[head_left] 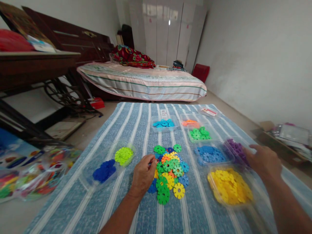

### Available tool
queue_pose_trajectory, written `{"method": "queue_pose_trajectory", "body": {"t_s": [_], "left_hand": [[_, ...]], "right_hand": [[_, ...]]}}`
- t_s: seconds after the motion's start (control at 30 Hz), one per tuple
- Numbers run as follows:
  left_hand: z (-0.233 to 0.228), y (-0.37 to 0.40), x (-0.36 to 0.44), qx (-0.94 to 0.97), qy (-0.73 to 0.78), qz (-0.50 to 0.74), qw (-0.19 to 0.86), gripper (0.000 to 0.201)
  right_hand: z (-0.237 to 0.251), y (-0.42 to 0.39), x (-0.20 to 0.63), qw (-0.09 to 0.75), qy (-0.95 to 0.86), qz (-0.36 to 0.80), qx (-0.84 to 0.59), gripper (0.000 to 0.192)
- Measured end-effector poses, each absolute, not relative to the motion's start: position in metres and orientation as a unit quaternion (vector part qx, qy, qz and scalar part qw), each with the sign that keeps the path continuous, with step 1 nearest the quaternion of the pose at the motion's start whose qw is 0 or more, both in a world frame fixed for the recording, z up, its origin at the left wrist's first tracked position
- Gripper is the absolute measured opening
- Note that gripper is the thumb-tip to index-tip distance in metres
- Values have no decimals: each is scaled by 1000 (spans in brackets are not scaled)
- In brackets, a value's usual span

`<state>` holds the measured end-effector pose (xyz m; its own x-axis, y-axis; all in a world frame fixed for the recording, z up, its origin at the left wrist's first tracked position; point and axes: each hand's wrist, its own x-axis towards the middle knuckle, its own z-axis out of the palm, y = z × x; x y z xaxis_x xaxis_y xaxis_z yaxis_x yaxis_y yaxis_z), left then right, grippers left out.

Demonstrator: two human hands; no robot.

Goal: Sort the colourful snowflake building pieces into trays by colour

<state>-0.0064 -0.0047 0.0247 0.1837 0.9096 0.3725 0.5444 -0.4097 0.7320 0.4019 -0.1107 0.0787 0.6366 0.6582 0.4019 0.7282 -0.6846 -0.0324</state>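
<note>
A mixed pile of notched plastic discs (168, 165) in green, yellow, blue and orange lies mid-table. At its left edge is my left hand (143, 174), fingers pinched together; what they hold, if anything, is too small to make out. My right hand (265, 162) is blurred over the outer side of the tub of purple discs (235, 149), its fingertips indistinct. Near that hand stand a tub of yellow discs (230, 185) and a tub of mid-blue discs (211, 154). Left of the pile are tubs of dark blue discs (104, 170) and lime discs (123, 156).
Farther back stand tubs of light blue discs (163, 123), orange discs (190, 123) and green discs (200, 133), with a lidded clear box (209, 111). A striped cloth covers the table (117, 126). Bags of toys (36, 175) lie on the floor at left; a bed (146, 81) is beyond.
</note>
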Motion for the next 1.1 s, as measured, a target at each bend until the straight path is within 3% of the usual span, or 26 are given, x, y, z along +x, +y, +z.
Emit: {"method": "queue_pose_trajectory", "body": {"t_s": [0.37, 0.53, 0.67, 0.77, 0.9, 1.1], "left_hand": [[26, -9, -4, 741, 493, 402, 216, 18], [24, -9, -5, 746, 496, 392, 210, 18], [28, -10, -5, 754, 492, 384, 204, 17], [32, -11, -5, 758, 490, 381, 200, 18], [32, -12, -5, 758, 490, 380, 199, 17], [33, -12, -5, 768, 488, 366, 194, 20]], "right_hand": [[76, -100, 408, 57, -459, -132, -877, 31], [93, -106, 350, 199, -551, -202, -785, 37], [92, -104, 261, 275, -681, -87, -673, 28], [82, -98, 203, 199, -734, 10, -649, 17], [68, -87, 170, 127, -706, 47, -695, 15], [66, -85, 172, 156, -697, 58, -697, 6]]}}
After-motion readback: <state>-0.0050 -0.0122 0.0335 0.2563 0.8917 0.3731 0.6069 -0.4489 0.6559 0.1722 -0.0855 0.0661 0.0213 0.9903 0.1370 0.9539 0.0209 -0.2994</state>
